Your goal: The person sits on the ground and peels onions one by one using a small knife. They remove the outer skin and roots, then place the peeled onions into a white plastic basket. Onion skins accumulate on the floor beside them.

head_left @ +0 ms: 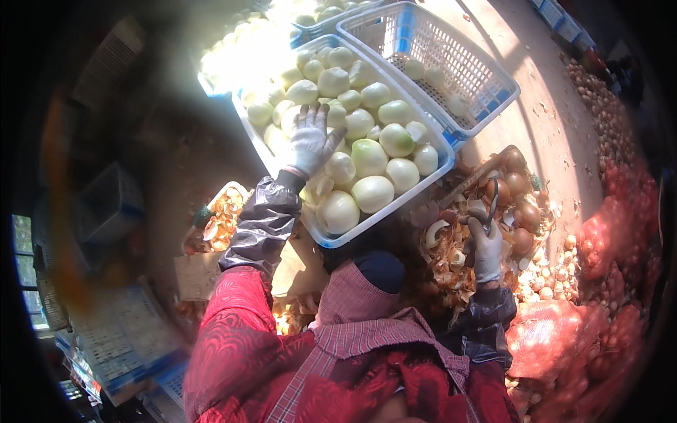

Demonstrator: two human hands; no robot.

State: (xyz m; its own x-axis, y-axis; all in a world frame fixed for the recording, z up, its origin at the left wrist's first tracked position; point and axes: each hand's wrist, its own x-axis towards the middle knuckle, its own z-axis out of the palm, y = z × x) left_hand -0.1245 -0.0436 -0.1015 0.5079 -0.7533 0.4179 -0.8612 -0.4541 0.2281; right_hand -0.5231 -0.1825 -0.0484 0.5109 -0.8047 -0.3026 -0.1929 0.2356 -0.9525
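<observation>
My left hand, in a white glove with soiled fingertips, lies with its fingers spread on the peeled onions that fill a white plastic crate before me. Nothing is gripped in it. On the right, my gloved right hand is closed around a small knife with a curved dark blade, which points up. That hand is above a heap of onion skins, close to several unpeeled brown onions.
A crate with a few peeled onions stands against the full one at its upper right. More full crates lie beyond, partly lost in glare. Red mesh sacks lie at right, loose onions farther off. Stacked crates stand at lower left.
</observation>
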